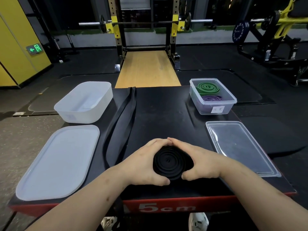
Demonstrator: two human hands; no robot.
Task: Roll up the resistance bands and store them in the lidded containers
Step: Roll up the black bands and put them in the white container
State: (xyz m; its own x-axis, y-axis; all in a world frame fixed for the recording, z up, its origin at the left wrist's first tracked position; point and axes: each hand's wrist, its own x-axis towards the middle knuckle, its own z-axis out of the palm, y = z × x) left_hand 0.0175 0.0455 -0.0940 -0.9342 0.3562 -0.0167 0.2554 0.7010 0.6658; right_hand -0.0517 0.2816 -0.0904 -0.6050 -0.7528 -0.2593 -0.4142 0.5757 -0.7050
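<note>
Hands cupped tight: my left hand (141,161) and right hand (202,161) grip the coiled black band (171,161) near the desk's (163,110) front edge; next, lifting it into a container (85,101).

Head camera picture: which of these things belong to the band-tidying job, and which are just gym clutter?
Part of the job:
- black roll, held between left hand and right hand
- unrolled black band
- frosted tub, frosted lid
- clear box holding green roll and purple roll
- clear lid

Just about:
- barbell rack
- weight plate

"5cm" in white stands on the platform's red front edge (166,208) — far to its left, a green exit sign (34,49) shows an arrow and running figure.
</note>
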